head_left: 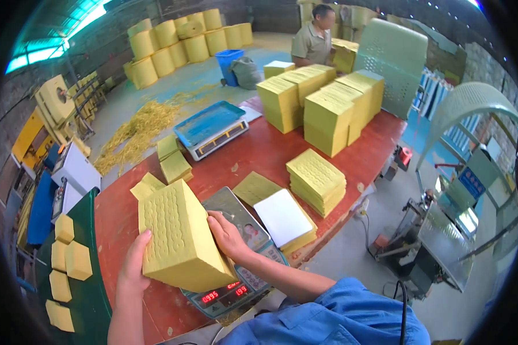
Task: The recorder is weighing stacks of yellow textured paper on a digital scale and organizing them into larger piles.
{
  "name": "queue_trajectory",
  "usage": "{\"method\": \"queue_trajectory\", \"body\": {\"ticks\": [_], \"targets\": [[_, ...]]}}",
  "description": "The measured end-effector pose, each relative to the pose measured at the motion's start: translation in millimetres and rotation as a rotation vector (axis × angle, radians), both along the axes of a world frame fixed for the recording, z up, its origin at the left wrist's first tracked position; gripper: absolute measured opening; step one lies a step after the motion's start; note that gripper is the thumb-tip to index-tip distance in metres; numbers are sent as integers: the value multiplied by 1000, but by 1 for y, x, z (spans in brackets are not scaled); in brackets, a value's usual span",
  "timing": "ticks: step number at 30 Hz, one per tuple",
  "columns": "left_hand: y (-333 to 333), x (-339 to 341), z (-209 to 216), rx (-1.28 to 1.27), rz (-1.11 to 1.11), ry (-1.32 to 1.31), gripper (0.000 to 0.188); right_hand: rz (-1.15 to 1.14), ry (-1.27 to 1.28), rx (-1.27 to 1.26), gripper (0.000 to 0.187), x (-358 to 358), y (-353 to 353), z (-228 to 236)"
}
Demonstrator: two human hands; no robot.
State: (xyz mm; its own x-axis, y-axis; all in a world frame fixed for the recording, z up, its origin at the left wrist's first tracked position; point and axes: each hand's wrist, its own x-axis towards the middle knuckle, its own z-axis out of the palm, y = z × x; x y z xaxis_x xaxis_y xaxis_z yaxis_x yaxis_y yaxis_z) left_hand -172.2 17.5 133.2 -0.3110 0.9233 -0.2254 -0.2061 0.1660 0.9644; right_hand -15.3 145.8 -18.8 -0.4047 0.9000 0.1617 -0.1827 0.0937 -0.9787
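Note:
Between my two hands is a thick stack of yellow paper (pixel 184 241), its top sheet embossed with rows of round marks. My left hand (pixel 135 261) presses on its left side, and my right hand (pixel 227 234) grips the right side. The stack is tilted over a digital scale (pixel 253 261) with a lit red display; whether it touches the scale's plate cannot be seen. Right of the scale lies a low pile of yellow paper topped by a white sheet (pixel 283 217). A loose yellow sheet (pixel 255 188) rests behind the scale plate.
A shorter embossed paper stack (pixel 316 181) and tall yellow blocks (pixel 328 121) stand on the red table (pixel 242 155). Behind is a blue-topped scale (pixel 210 126). Small paper bundles lie on a green surface (pixel 92 305) at left. A person (pixel 313 43) stands beyond; a metal machine (pixel 443 241) is right.

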Motion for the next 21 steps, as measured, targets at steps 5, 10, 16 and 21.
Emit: {"method": "queue_trajectory", "body": {"ticks": [5,10,16,21], "targets": [[-4,-15,-6,11,-195,32,54,-152,-58,206,47,25,-25,-5],[7,-35,2,-42,-292,30,58,-28,-88,-22,43,78,-83,-13],[6,-32,-12,-43,-358,-69,60,24,11,-410,38,82,-131,-69],[5,-40,-19,-151,-353,-5,68,167,494,-795,38,69,-115,-60]]}}
